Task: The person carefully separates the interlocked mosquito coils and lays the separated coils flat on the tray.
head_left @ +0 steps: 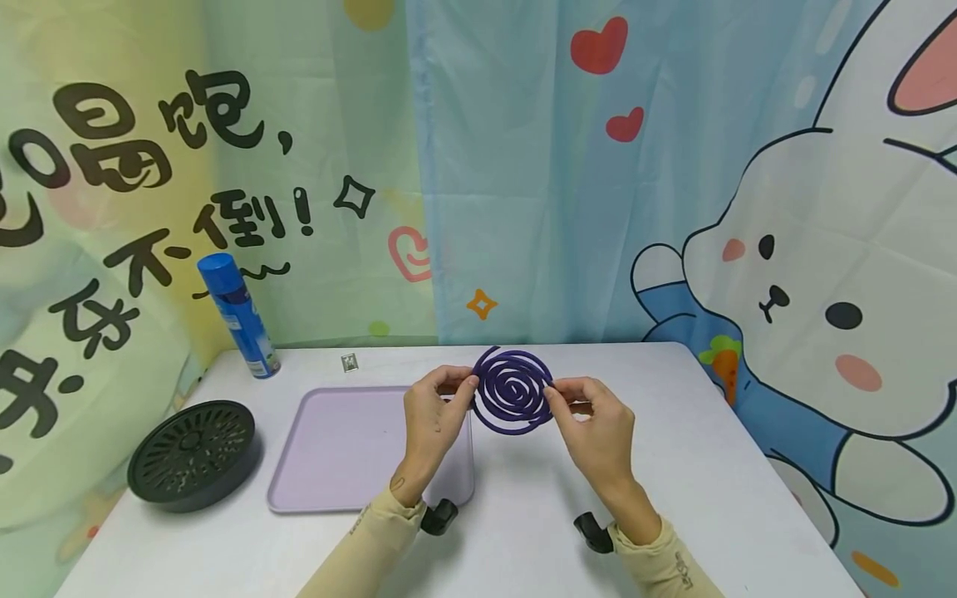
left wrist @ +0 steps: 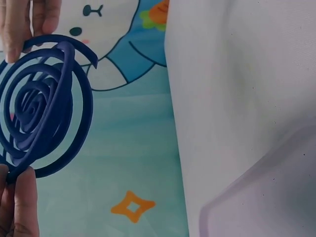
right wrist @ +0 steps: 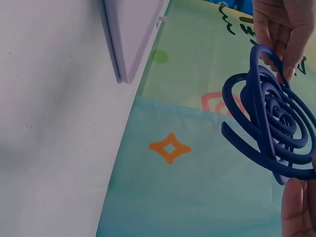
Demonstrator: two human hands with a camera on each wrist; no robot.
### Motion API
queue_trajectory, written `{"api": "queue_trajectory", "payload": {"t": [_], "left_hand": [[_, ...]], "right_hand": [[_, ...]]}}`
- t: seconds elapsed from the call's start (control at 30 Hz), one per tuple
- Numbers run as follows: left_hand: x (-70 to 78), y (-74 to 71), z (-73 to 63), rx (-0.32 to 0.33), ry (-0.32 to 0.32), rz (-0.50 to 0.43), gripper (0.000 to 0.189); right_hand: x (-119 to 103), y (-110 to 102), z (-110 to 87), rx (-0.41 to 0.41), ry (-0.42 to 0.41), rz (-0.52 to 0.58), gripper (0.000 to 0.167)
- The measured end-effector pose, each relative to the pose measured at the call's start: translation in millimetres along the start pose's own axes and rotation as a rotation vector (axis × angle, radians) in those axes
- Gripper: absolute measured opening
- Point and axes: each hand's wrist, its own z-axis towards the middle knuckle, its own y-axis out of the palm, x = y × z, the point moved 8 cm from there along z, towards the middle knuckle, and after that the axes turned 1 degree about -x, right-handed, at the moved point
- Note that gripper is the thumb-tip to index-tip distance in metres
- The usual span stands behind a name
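Observation:
A dark purple mosquito coil (head_left: pixel 514 384) is held up above the table between both hands. My left hand (head_left: pixel 435 419) pinches its left edge between thumb and fingers. On the opposite edge, my right hand (head_left: pixel 601 428) pinches it the same way. Both wrist views show the coil (left wrist: pixel 32 106) from the side, its rings (right wrist: pixel 264 118) spread apart in depth instead of lying flat. One loose end sticks out past the outer ring. Behind the left hand lies a pale purple tray (head_left: pixel 336 448).
A black round slotted case (head_left: pixel 190 453) stands at the table's left edge. Behind it is a blue spray can (head_left: pixel 239 320). A small silvery metal piece (head_left: pixel 349 362) lies near the back edge of the white table (head_left: pixel 673 498). A printed curtain (head_left: pixel 516 208) hangs behind.

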Motion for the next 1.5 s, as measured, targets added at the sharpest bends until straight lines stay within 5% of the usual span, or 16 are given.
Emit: {"api": "queue_trajectory", "payload": {"t": [0.37,0.93,1.5], "left_hand": [[-0.5,1.1,0.4,0.002,-0.013,-0.027,0.005],[-2.9,8.4,-2.0,-0.073,-0.043,0.007,0.02],[3.4,4.7,-2.1,-0.065,0.021,0.061,0.019]], "right_hand": [[-7,1,-4.5,-0.01,-0.086,0.0,0.014],[6,-2,-2.6,-0.002,0.023,0.014,0.011],[11,-1,-4.4,-0.031,0.078,0.081,0.011]]}}
